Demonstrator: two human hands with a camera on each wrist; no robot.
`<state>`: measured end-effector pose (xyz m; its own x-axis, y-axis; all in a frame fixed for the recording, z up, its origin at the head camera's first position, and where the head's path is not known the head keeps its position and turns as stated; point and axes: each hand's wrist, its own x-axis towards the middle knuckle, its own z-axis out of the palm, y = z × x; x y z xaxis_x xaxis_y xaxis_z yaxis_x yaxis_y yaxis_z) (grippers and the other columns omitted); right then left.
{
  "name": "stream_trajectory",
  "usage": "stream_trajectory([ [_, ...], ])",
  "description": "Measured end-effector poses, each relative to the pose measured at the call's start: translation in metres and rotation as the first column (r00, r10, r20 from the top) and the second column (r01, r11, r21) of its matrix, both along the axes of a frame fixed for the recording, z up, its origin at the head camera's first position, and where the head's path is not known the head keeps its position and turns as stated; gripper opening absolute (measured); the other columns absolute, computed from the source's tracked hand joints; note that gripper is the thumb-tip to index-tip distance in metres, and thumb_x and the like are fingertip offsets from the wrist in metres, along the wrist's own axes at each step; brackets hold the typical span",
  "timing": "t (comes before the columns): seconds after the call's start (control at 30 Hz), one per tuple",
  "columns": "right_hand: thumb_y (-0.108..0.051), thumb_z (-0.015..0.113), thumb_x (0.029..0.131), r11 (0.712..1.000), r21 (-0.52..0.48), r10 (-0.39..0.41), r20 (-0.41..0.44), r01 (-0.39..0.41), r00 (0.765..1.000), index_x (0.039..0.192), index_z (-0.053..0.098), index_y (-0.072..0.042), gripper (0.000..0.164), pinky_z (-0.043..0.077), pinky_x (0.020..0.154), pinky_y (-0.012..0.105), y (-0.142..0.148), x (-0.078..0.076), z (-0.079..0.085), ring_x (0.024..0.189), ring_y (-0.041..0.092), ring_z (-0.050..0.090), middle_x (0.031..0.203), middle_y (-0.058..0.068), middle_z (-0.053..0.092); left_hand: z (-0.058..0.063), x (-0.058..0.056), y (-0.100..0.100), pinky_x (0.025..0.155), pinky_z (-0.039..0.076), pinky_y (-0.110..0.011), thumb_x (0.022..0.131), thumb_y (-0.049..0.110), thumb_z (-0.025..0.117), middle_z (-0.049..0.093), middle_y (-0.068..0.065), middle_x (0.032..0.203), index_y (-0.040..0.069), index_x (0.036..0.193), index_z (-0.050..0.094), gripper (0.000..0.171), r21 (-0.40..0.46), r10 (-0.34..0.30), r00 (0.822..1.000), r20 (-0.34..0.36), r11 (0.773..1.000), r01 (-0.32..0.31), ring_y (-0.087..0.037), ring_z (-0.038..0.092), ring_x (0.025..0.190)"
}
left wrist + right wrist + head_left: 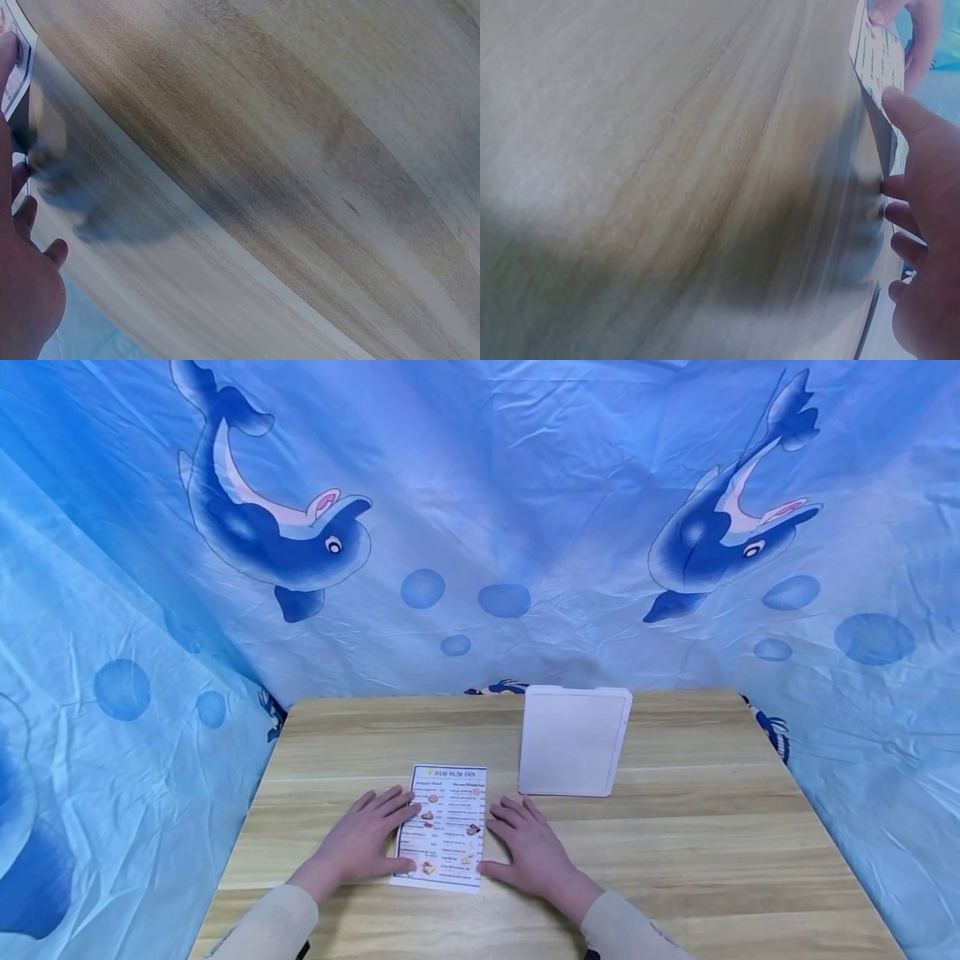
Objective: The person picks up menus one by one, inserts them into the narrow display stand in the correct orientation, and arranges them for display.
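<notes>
Brown, wood-look table (pixel 712 860): on its far part, right of the middle, a white board (pixel 573 743) stands. Nearer and further left is a menu card (pixel 441 852); I can't tell if it lies flat. It looks thin, light and bendy, maybe slippery, so the side edges seem best to hold. Left hand (pixel 365 839) and right hand (pixel 534 853) touch those edges, fingers nearly straight, not gripping.

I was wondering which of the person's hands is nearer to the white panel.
The right hand: it is close to the white panel, below and left of it in the head view. The left hand is farther away, at the left edge of the menu.
</notes>
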<state>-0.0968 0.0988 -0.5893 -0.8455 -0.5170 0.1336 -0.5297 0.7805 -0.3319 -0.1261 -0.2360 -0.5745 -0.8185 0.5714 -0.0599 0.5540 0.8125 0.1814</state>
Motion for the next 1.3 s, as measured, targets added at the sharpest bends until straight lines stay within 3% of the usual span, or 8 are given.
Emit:
stream_trajectory([
  [0.3,-0.058,0.075,0.095,0.991,-0.129,-0.010,0.074,0.020,0.997,0.141,0.068,-0.006,0.069,0.032,0.126,0.061,-0.004,0.003,-0.002,0.147,0.039,0.049,0.152,0.015,0.060,0.000,0.002,-0.001,0.127,0.027,-0.066,0.086,0.080,0.070,0.045,-0.007,0.167,0.021,0.157,0.055,0.094,0.008,0.004,1.000,0.005,1.000,-0.004,-0.036,0.036,0.157],
  [0.67,-0.047,0.079,0.096,0.959,-0.257,-0.083,0.144,0.119,0.986,0.142,0.067,-0.012,0.059,0.044,0.120,0.052,-0.010,0.003,-0.002,0.140,0.029,0.056,0.147,0.006,0.064,0.000,0.003,0.000,0.128,0.027,-0.065,0.085,0.081,0.069,0.044,-0.006,0.168,0.021,0.158,0.055,0.095,0.021,0.030,0.999,0.027,0.999,-0.030,-0.036,0.035,0.158],
  [0.97,-0.038,0.079,0.097,0.898,-0.395,-0.095,0.250,0.191,0.964,0.140,0.067,-0.011,0.052,0.049,0.116,0.050,-0.016,0.001,0.000,0.131,0.025,0.063,0.138,0.003,0.070,0.000,0.004,-0.001,0.127,0.028,-0.065,0.086,0.079,0.071,0.045,-0.007,0.168,0.020,0.157,0.055,0.094,0.033,0.031,0.999,0.020,0.999,-0.031,-0.036,0.036,0.157],
  [1.1,-0.034,0.080,0.098,0.848,-0.479,-0.066,0.331,0.228,0.941,0.140,0.066,-0.006,0.052,0.054,0.111,0.046,-0.019,-0.002,0.001,0.122,0.024,0.068,0.132,0.004,0.072,-0.001,0.004,-0.001,0.128,0.027,-0.065,0.085,0.081,0.069,0.045,-0.006,0.168,0.021,0.157,0.055,0.094,0.030,0.038,0.999,0.021,0.999,-0.038,-0.035,0.036,0.157],
  [1.3,-0.020,0.082,0.096,0.770,-0.573,-0.008,0.432,0.281,0.902,0.136,0.065,-0.003,0.047,0.062,0.096,0.031,-0.024,-0.006,0.001,0.106,0.020,0.072,0.119,0.004,0.073,-0.001,0.005,-0.001,0.128,0.027,-0.065,0.086,0.079,0.071,0.046,-0.007,0.167,0.021,0.157,0.056,0.093,0.037,0.038,0.999,0.011,0.999,-0.039,-0.035,0.037,0.157],
])
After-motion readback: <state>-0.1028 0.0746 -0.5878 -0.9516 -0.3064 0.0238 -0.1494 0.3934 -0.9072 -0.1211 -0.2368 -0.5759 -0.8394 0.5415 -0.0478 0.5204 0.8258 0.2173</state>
